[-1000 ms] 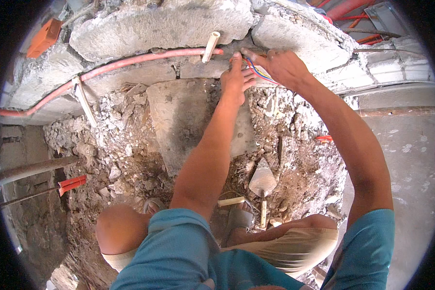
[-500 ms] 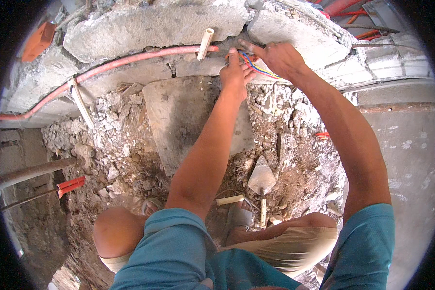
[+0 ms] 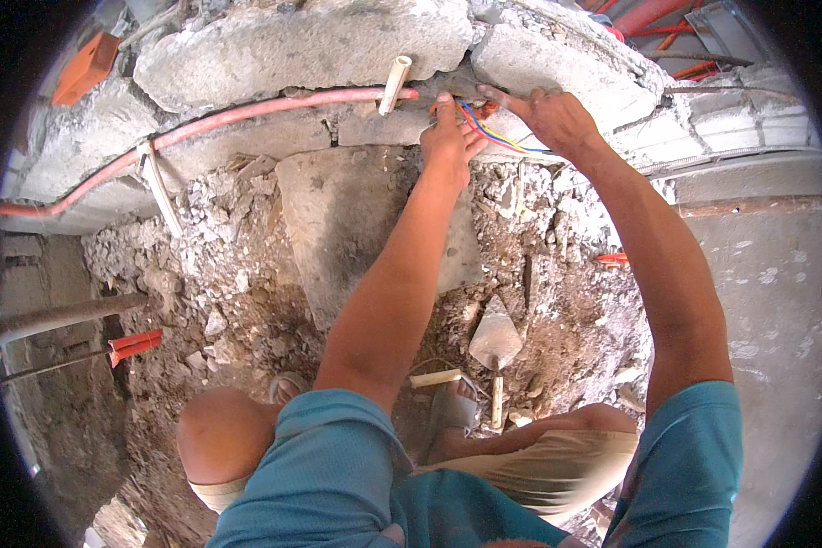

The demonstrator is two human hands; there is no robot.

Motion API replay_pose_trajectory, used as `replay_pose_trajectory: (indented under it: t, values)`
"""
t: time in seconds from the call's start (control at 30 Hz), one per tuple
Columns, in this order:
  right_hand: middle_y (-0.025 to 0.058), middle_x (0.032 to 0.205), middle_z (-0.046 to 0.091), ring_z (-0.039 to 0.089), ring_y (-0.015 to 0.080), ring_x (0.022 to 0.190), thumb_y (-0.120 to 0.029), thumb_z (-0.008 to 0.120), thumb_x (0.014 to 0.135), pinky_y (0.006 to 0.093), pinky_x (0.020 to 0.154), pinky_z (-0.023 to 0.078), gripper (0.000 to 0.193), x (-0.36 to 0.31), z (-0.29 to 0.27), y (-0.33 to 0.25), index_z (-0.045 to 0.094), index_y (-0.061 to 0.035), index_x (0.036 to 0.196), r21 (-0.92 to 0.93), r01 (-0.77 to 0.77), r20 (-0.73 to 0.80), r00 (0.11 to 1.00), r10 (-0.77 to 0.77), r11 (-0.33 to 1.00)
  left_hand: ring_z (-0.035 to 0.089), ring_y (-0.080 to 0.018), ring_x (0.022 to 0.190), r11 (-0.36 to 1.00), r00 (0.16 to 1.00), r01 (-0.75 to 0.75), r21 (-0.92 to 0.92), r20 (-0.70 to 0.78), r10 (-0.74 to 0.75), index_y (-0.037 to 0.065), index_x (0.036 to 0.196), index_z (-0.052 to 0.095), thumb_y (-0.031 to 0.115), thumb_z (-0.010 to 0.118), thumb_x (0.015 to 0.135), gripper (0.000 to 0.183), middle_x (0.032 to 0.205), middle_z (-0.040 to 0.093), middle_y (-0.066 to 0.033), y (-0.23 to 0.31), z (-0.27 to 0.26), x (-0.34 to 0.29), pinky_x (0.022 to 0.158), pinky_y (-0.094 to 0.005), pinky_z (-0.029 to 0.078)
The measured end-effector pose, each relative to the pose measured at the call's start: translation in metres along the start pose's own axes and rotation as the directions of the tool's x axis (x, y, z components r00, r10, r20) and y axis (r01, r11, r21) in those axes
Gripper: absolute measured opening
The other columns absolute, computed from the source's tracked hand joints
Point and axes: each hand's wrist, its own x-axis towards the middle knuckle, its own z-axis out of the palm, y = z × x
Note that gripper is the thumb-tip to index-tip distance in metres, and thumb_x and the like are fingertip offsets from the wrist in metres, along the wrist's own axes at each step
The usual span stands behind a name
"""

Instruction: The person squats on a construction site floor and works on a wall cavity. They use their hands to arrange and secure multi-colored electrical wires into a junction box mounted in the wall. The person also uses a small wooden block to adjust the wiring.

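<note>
We have the coloured wires (image 3: 496, 138) upper centre, slanting down-right from beside the left hand (image 3: 446, 144), the nearer, to under the right hand (image 3: 559, 121). Left fingers look loosely spread, right has one digit pointing left; we can't tell if either grasps.

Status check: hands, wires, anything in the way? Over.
Left hand and right hand at the wires, grip unclear. Wires sagging between them. Trowel on the rubble, clear of both.

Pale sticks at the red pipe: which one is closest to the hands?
The short stick crossing the red pipe near its end, just left of the left hand. The other stick is far to the left and looks longer.
</note>
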Motion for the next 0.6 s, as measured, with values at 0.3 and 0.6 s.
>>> replay_pose_trajectory:
  t: [0.3, 0.6]
  values:
    - [0.0198, 0.097, 0.072, 0.076, 0.035, 0.077, -0.007, 0.051, 0.104, 0.046, 0.065, 0.06, 0.077, -0.007, -0.006, 0.009, 0.026, -0.0376, 0.17, 0.073, 0.009, 0.079, 0.997, -0.015, 0.997, 0.073, -0.0275, 0.107, 1.0, 1.0, -0.006, -0.015, 0.018, 0.006, -0.002, 0.142, 0.055, 0.065, 0.059, 0.106, 0.077, 0.12, 0.072, -0.0167, 0.003, -0.007, 0.001, 0.094, -0.0414, 0.062]
    - [0.0187, 0.089, 0.074, 0.073, 0.0393, 0.071, -0.018, 0.058, 0.102, 0.0516, 0.061, 0.057, 0.072, 0.014, -0.02, -0.018, 0.033, -0.0364, 0.167, 0.383, 0.016, -0.029, 1.0, -0.005, 0.924, 0.073, -0.0282, 0.107, 0.998, 1.0, -0.003, -0.06, 0.027, 0.004, -0.002, 0.137, 0.056, 0.063, 0.06, 0.106, 0.072, 0.12, 0.074, -0.0184, 0.001, -0.01, 0.006, 0.095, -0.0446, 0.062]
